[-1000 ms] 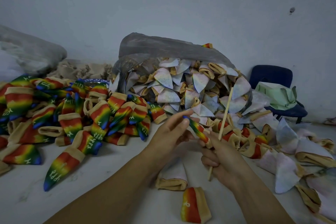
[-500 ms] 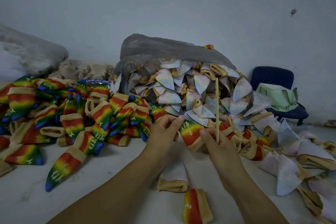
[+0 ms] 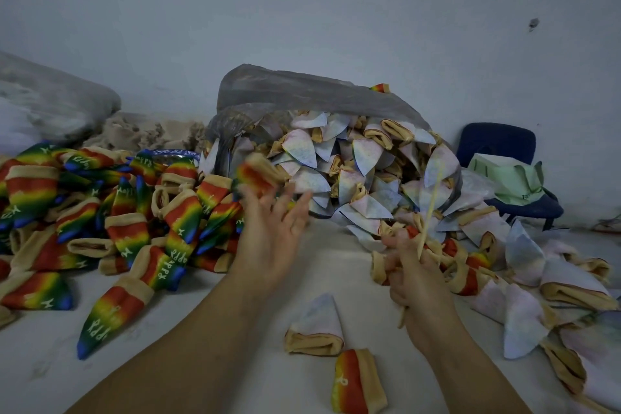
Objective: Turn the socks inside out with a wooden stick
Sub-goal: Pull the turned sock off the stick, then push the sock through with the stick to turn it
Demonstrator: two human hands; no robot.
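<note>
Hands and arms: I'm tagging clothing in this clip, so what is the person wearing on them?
The left hand and right hand are bare: no gloves, no rings that I can see, though the left one is blurred. The left forearm and right forearm are bare to the bottom edge, with no sleeves, watch or bracelet.

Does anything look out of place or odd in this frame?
A blurred rainbow sock is in the air just above the open left hand, apparently unheld. A stray rainbow sock lies atop the plastic bag, apart from the rainbow pile. The right hand grips the wooden stick.
</note>
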